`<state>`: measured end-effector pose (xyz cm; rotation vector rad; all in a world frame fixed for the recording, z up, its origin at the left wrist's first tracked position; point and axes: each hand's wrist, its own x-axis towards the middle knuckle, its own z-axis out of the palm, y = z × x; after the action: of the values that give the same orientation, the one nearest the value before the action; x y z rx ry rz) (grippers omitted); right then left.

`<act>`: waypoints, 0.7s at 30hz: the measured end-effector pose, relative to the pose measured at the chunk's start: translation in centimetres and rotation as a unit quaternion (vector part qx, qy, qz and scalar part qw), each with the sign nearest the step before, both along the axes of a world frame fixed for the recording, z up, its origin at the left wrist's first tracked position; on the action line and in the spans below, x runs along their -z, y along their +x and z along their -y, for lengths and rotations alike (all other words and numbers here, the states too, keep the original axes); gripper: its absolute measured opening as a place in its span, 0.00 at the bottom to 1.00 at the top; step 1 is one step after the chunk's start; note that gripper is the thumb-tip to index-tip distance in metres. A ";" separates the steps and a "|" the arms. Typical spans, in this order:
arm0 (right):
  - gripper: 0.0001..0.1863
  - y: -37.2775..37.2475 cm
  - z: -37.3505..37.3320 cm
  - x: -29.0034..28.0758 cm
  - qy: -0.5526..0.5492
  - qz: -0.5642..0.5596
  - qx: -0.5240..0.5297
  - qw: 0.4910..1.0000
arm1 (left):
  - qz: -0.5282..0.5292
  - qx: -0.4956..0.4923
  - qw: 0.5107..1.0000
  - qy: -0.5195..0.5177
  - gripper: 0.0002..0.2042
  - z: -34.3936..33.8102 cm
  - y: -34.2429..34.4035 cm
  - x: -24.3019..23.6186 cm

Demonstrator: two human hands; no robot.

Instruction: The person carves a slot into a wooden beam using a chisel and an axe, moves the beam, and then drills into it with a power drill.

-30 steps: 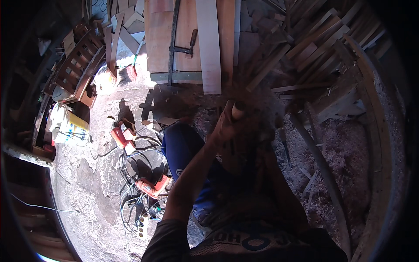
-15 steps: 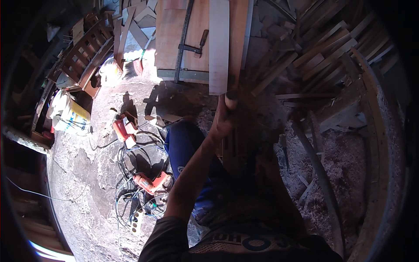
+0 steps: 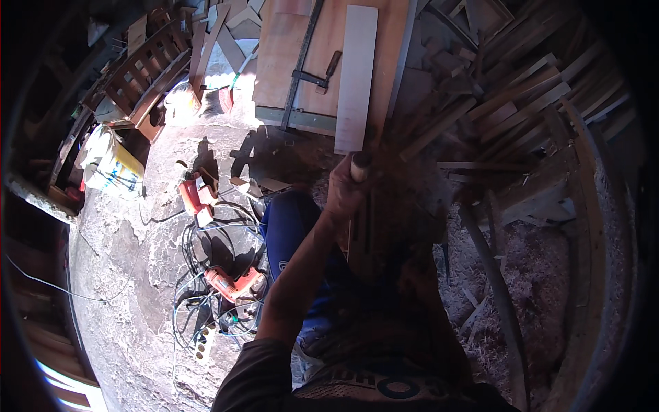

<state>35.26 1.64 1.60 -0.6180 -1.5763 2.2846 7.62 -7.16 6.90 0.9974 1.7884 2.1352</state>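
My left hand (image 3: pixel 343 189) is closed around a short, rounded wooden piece (image 3: pixel 360 167) with a pale end; its lower part is hidden by the hand and shadow. Just beyond the hand, a long pale board (image 3: pixel 356 79) lies on the workbench (image 3: pixel 274 82), its near end close to my knuckles. In deep shadow nearer my body is my right hand (image 3: pixel 415 275); its fingers, and anything in them, cannot be made out. A metal bar clamp (image 3: pixel 299 74) with a wooden handle rests on the bench left of the board.
Left on the floor, a red-orange drill (image 3: pixel 232 283) and another red power tool (image 3: pixel 195 193) lie among cables, beside a power strip (image 3: pixel 204 343). A white bucket (image 3: pixel 115 165) and slatted wooden piece (image 3: pixel 134 79) stand farther left. Stacked timber (image 3: pixel 522 99) and shavings (image 3: pixel 528 275) fill the right.
The view has shifted, showing the pale board's far end. My left hand, still around the wooden piece, appears slightly lower and closer to me. My right hand stays in shadow.
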 end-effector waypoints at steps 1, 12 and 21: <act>0.27 0.0 0.0 0.1 0.003 -0.001 0.001 1.000 | 0.012 -0.003 1.000 0.004 0.17 -0.2 0.4 -0.1; 0.31 -0.5 1.1 -1.3 0.014 0.050 0.000 0.999 | 0.002 0.159 0.987 -0.035 0.21 -1.5 2.8 1.2; 0.31 -1.0 1.0 -1.6 0.022 0.046 -0.003 0.999 | 0.007 0.089 0.993 -0.080 0.20 -1.3 3.8 -0.1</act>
<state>34.30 0.62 3.23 -0.7179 -1.6666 2.2486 11.37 -5.90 6.98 1.0544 1.7603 1.8581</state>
